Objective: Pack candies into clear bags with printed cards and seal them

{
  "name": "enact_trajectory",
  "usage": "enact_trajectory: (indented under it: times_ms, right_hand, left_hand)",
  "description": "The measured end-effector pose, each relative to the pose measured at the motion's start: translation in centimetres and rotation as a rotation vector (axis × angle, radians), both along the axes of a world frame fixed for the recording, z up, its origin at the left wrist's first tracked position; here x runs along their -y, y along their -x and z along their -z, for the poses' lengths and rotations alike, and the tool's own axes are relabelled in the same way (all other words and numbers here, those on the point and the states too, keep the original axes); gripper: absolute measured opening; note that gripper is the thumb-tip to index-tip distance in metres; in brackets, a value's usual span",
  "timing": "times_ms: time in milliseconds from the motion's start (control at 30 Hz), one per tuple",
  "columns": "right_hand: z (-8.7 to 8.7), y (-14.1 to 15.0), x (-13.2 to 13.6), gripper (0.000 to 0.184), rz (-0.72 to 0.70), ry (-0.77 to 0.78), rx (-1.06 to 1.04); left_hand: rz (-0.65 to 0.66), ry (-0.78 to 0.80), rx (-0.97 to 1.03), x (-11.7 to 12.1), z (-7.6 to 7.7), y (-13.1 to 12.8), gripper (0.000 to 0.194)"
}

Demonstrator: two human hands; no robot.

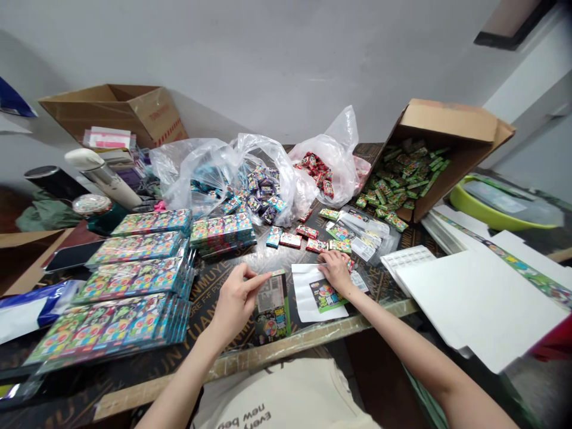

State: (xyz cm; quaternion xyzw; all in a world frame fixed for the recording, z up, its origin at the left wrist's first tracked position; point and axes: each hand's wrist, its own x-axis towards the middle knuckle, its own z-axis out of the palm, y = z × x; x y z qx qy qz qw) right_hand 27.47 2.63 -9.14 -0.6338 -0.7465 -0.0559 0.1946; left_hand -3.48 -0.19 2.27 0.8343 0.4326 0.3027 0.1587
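Observation:
My left hand [236, 300] pinches the top edge of a clear packet [272, 307] that lies flat near the table's front edge, thumb and forefinger closed on it. My right hand [335, 269] rests fingers down on the far edge of a white printed sheet [313, 293], among small red and green candy packs [315, 244]. Whether it grips one of them I cannot make out. Loose packs of several colours lie just beyond both hands.
Stacks of filled colourful packets [134, 280] cover the left of the table. Plastic bags [250, 179] of candy and a tipped cardboard box [429, 161] of green packs stand behind. White sheets [473, 298] and a green basin [491, 208] lie right. Another box [116, 110] stands back left.

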Motion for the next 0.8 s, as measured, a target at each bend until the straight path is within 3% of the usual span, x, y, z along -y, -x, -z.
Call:
enact_trajectory:
  times_ms: [167, 367, 633, 800]
  right_hand:
    - [0.1, -0.5, -0.7, 0.007, 0.037, 0.040, 0.009]
    - [0.0, -0.7, -0.8, 0.012, -0.098, 0.079, 0.067]
    - [1.1, -1.0, 0.3, 0.027, -0.176, 0.060, 0.125]
    - [0.8, -1.2, 1.0, 0.028, -0.254, 0.072, 0.151]
  left_hand:
    - [-0.007, 0.000, 0.008, 0.1, -0.1, 0.0, 0.032]
    - [-0.002, 0.002, 0.013, 0.0, 0.0, 0.0, 0.033]
    - [-0.001, 0.001, -0.001, 0.1, 0.2, 0.0, 0.033]
    - [0.002, -0.005, 0.004, 0.1, 0.1, -0.1, 0.033]
